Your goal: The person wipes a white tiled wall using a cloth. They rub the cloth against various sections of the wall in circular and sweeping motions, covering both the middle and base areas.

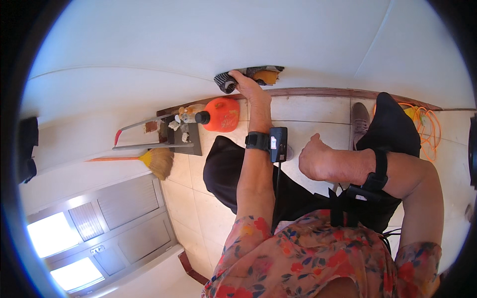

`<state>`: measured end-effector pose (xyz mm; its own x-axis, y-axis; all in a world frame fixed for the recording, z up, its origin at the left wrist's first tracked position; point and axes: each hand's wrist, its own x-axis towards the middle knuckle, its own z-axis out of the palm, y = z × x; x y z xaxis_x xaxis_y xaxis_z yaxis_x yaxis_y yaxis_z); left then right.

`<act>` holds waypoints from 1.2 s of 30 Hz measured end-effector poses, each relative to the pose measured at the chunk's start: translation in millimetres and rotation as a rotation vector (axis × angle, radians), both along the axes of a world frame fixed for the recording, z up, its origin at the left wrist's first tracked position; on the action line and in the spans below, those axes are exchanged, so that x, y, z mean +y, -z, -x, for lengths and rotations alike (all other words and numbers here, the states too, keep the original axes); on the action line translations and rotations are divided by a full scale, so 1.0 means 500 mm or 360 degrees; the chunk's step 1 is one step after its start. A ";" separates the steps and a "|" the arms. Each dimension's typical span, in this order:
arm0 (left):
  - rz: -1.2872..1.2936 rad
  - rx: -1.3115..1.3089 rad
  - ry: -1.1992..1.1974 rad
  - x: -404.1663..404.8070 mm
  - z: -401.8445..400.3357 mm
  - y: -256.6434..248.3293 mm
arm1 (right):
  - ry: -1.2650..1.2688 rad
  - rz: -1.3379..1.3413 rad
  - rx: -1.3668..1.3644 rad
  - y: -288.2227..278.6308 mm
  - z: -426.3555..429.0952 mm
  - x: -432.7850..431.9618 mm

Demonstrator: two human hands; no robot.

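Observation:
At the white wall [238, 41], just above the skirting board, my left hand [250, 86] grips a dark patterned cloth [226, 82]. Stripes show on the cloth's left end, and a mustard-yellow piece [266, 77] shows at its right. The cloth is up against the wall, or very close to it. My right hand [316, 158] is held in front of my body, over the floor between my knees. Its fingers are curled in and I see nothing in it; the palm side is hidden. Below my left hand stands an orange-red plastic jug [223, 114] with a black cap.
A long-handled dustpan [193, 136] holding crumpled scraps sits left of the jug. Beside it a straw broom [158, 162] leans at the wall. A coiled orange cable [428, 130] lies on the tiled floor [316, 108] at right, beyond my knee. A panelled door [126, 205] is at lower left.

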<state>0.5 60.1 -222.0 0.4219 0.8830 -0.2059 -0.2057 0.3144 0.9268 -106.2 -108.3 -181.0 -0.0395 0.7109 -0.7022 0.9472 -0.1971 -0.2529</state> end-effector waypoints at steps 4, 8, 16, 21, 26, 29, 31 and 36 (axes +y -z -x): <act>-0.0368 -0.0070 0.0078 -0.014 0.002 0.022 | 0.0030 0.0234 0.0027 0.054 0.021 -0.003; -0.1751 0.0138 -0.0109 -0.089 -0.018 -0.072 | -0.0021 0.0171 -0.0001 0.055 0.008 -0.026; -0.3860 -0.0200 0.0564 -0.280 -0.056 -0.116 | 0.0023 0.0078 -0.0158 0.095 0.029 -0.012; -0.4227 -0.0016 0.1418 -0.276 -0.044 0.058 | 0.0136 0.0055 0.0005 0.053 0.006 -0.038; -0.4271 0.0272 0.1977 -0.257 -0.022 0.190 | 0.0078 -0.0241 -0.0059 -0.007 -0.006 -0.077; -0.4222 0.0401 0.2017 -0.235 -0.001 0.247 | -0.0069 -0.0263 -0.0053 -0.014 -0.009 -0.080; -0.4055 0.0409 0.2094 -0.218 0.010 0.276 | -0.0054 -0.0254 -0.0034 -0.014 -0.015 -0.080; -0.3654 0.0901 0.2141 -0.170 0.066 0.295 | 0.0240 -0.0173 0.0047 0.011 -0.026 -0.083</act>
<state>-32.5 -24.9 -369.5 0.8114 -0.5649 -0.1500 -0.5843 -0.7904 -0.1840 -93.3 -149.6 -186.5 0.0538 0.7820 -0.6209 0.9010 -0.3061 -0.3075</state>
